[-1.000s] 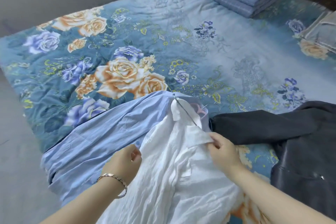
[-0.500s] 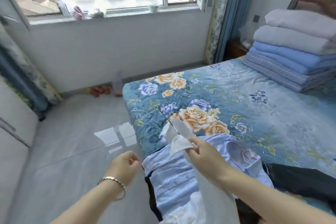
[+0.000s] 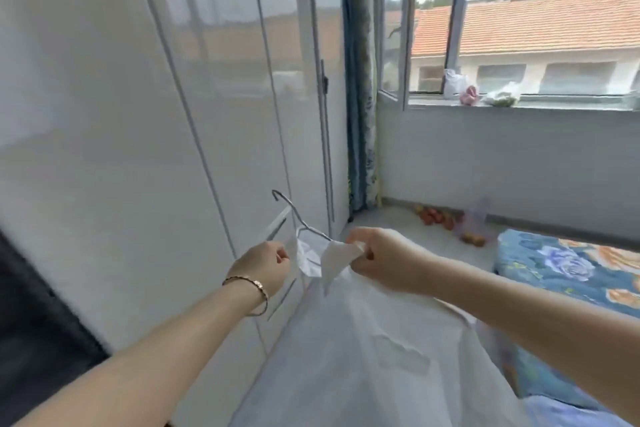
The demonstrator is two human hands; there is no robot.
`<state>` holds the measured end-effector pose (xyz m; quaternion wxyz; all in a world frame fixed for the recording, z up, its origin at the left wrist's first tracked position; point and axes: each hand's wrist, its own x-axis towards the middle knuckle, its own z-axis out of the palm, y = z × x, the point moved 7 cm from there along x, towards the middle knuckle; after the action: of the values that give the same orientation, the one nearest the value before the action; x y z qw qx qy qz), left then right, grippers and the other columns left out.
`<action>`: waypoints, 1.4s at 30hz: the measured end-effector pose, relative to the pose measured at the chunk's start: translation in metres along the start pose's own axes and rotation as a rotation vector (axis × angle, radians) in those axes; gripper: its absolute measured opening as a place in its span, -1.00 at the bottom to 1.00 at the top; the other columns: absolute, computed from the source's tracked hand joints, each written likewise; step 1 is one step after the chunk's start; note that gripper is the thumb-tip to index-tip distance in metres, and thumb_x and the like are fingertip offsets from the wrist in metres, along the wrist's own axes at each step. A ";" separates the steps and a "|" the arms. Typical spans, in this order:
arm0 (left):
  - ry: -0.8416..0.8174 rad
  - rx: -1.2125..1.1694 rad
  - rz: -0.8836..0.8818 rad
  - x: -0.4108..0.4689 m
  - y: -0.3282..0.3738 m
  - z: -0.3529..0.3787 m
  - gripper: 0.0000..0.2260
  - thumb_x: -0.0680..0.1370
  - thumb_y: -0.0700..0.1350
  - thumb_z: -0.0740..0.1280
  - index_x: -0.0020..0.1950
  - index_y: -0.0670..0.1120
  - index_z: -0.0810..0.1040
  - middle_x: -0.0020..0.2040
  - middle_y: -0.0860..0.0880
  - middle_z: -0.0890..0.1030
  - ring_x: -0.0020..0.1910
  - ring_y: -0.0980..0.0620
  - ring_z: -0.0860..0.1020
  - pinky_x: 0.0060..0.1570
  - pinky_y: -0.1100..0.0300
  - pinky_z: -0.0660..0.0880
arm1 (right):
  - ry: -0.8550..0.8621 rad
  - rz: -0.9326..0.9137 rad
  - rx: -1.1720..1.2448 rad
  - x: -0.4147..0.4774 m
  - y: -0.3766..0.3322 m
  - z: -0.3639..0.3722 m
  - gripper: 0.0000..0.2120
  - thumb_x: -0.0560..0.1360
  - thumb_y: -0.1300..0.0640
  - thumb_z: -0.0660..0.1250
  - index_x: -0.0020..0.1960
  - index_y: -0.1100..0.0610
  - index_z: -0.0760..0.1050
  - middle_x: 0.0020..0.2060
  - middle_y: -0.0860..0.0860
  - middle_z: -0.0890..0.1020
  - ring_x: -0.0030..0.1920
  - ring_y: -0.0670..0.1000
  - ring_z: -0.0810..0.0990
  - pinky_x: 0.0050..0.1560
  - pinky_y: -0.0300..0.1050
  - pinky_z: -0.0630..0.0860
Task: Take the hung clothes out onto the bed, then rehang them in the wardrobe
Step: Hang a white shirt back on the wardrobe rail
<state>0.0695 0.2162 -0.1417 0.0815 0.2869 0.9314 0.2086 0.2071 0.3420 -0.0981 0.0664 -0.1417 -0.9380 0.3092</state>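
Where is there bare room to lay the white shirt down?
Grey floor between the white glossy wardrobe doors and the blue floral bed is free; the bed's visible corner too. Crowded: windowsill with plastic bags, floor below with red and orange fruit.

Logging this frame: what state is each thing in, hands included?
white shirt: on the hanger, held up, draping down out of frame.
wire hanger: inside the shirt's collar, hook free, hung on nothing.
right hand: pinches the shirt's collar.
left hand: fingers curled beside the collar; grip unclear.
wardrobe doors: the white ones ahead are closed.
window: one sash swung open.
curtain: gathered in the corner.
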 end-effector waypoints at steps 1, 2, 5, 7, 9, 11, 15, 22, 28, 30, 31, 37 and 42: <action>0.074 0.025 -0.045 -0.004 -0.025 -0.021 -0.83 0.51 -0.15 0.19 -0.04 -0.05 0.58 -0.01 -0.09 0.64 0.01 -0.12 0.58 -0.04 0.17 0.47 | -0.047 -0.047 -0.016 0.015 -0.028 0.009 -0.84 0.45 0.20 0.21 -0.19 -0.07 0.38 -0.38 -0.13 0.43 -0.39 -0.06 0.40 -0.32 -0.20 0.38; 0.127 0.045 -0.095 -0.010 -0.050 -0.043 -0.83 0.52 -0.14 0.19 -0.04 -0.04 0.57 0.03 -0.08 0.62 0.03 -0.12 0.56 -0.05 0.18 0.44 | -0.078 -0.098 -0.006 0.030 -0.055 0.016 -0.85 0.45 0.20 0.22 -0.18 -0.06 0.39 -0.40 -0.13 0.44 -0.41 -0.08 0.39 -0.33 -0.21 0.38; 0.255 0.084 -0.246 -0.033 -0.121 -0.096 -0.83 0.52 -0.11 0.18 0.00 0.00 0.54 0.06 -0.03 0.60 0.05 -0.10 0.54 -0.06 0.20 0.40 | -0.142 -0.279 0.038 0.070 -0.130 0.037 -0.78 0.43 0.21 0.27 -0.24 -0.11 0.41 -0.54 -0.13 0.43 -0.53 -0.18 0.36 -0.43 -0.32 0.32; 0.325 0.123 -0.359 -0.054 -0.157 -0.129 -0.83 0.53 -0.09 0.16 0.01 -0.01 0.53 0.04 -0.02 0.61 0.05 -0.09 0.55 -0.09 0.21 0.38 | -0.218 -0.366 0.106 0.090 -0.176 0.051 -0.77 0.43 0.25 0.28 -0.24 -0.09 0.46 -0.60 -0.12 0.40 -0.62 -0.19 0.33 -0.53 -0.41 0.25; 0.395 0.132 -0.466 -0.077 -0.191 -0.161 -0.82 0.55 -0.07 0.15 0.01 -0.02 0.52 0.02 -0.01 0.60 0.03 -0.08 0.55 -0.08 0.20 0.39 | -0.278 -0.448 0.171 0.111 -0.219 0.065 -0.75 0.42 0.30 0.27 -0.29 -0.04 0.49 -0.63 -0.11 0.38 -0.66 -0.17 0.28 -0.56 -0.36 0.24; 0.475 0.121 -0.562 -0.101 -0.217 -0.191 -0.84 0.56 -0.09 0.12 -0.06 -0.02 0.50 -0.09 0.01 0.56 -0.08 -0.06 0.52 -0.13 0.20 0.39 | -0.296 -0.515 0.199 0.131 -0.263 0.076 -0.73 0.43 0.32 0.28 -0.32 -0.02 0.50 -0.59 -0.10 0.41 -0.67 -0.17 0.29 -0.58 -0.34 0.26; 0.612 0.093 -0.750 -0.141 -0.265 -0.240 -0.78 0.53 -0.17 0.08 -0.30 0.00 0.35 -0.33 0.06 0.44 -0.25 -0.04 0.46 -0.23 0.19 0.36 | -0.299 -0.586 0.282 0.169 -0.346 0.097 -0.85 0.42 0.36 0.28 -0.28 0.26 0.57 -0.56 -0.02 0.41 -0.67 -0.21 0.32 -0.58 -0.35 0.26; 0.709 0.138 -0.844 -0.173 -0.336 -0.319 -0.77 0.55 -0.20 0.06 -0.25 0.00 0.39 -0.30 0.04 0.48 -0.33 0.06 0.46 -0.36 0.24 0.39 | -0.271 -0.645 0.158 0.217 -0.493 0.147 -0.72 0.45 0.31 0.20 -0.41 0.18 0.25 -0.48 0.02 0.30 -0.45 0.01 0.28 -0.47 -0.23 0.18; 0.823 0.250 -0.807 -0.172 -0.381 -0.429 -0.80 0.54 -0.19 0.09 -0.20 0.00 0.43 -0.31 0.07 0.49 -0.30 0.04 0.47 -0.37 0.23 0.36 | -0.080 -0.734 0.221 0.247 -0.621 0.155 -0.69 0.47 0.32 0.16 -0.41 0.14 0.21 -0.45 0.02 0.31 -0.44 0.01 0.28 -0.49 -0.23 0.17; 0.883 0.251 -0.770 -0.171 -0.390 -0.467 -0.81 0.55 -0.18 0.10 -0.17 -0.02 0.46 -0.31 0.06 0.51 -0.27 0.01 0.50 -0.31 0.22 0.38 | -0.031 -0.769 0.218 0.251 -0.666 0.154 -0.70 0.46 0.34 0.16 -0.40 0.15 0.20 -0.43 0.03 0.33 -0.42 0.05 0.30 -0.49 -0.22 0.17; 0.908 0.258 -0.752 -0.171 -0.393 -0.484 -0.82 0.55 -0.17 0.11 -0.16 -0.03 0.47 -0.32 0.07 0.50 -0.26 0.00 0.51 -0.29 0.22 0.39 | -0.013 -0.792 0.222 0.250 -0.690 0.153 -0.73 0.46 0.35 0.16 -0.38 0.16 0.24 -0.40 0.05 0.36 -0.40 0.06 0.33 -0.47 -0.21 0.22; 1.027 0.299 -0.722 -0.177 -0.415 -0.542 -0.81 0.54 -0.17 0.11 -0.24 -0.02 0.43 -0.28 0.03 0.51 -0.24 -0.03 0.50 -0.21 0.16 0.45 | 0.031 -0.869 0.232 0.250 -0.797 0.174 -0.79 0.53 0.31 0.17 0.12 0.26 0.49 0.08 0.17 0.58 0.08 0.17 0.56 -0.01 -0.04 0.48; 1.021 0.348 -0.790 -0.185 -0.437 -0.540 -0.77 0.55 -0.16 0.11 -0.30 0.01 0.37 -0.35 0.08 0.46 -0.26 0.01 0.47 -0.34 0.21 0.34 | -0.032 -0.822 0.245 0.271 -0.826 0.216 -0.74 0.52 0.33 0.20 0.19 0.30 0.48 0.18 0.19 0.56 0.21 0.18 0.53 0.13 -0.03 0.48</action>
<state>-0.1438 -0.4007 0.1598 -0.3470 -0.2013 0.9082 0.1193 -0.2820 -0.3312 0.2337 0.1859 0.2578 -0.8738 0.3681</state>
